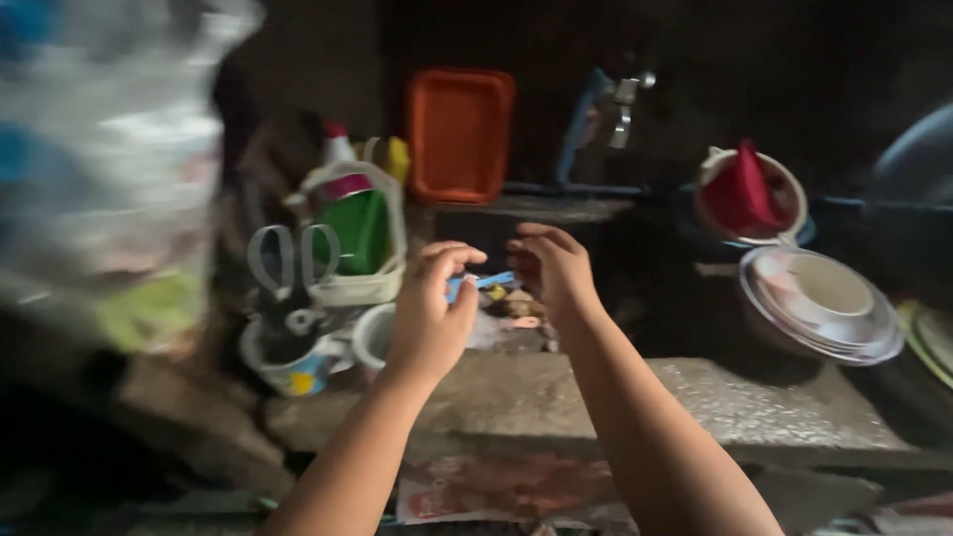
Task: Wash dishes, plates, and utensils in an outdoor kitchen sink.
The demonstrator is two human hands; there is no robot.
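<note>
Together above the stone tabletop (615, 397) edge, left hand (432, 308) and right hand (551, 268) pinch a small blue item (486, 282), open dark sink behind, scissors (290, 263) in a mug (293, 372), bottles in a white basket (362, 283), stacked bowls (819, 303) right.

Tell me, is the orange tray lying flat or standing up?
Standing up. The orange tray is propped on edge against the dark wall behind the sink, its hollow face and whole rim turned toward the camera.

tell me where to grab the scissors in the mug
Take the scissors by their grey loop handles, coming from above. They stand blades-down in the mug, so only the handles stick up clear of the rim. The left hand is nearer; a basket sits close on their right.
</note>
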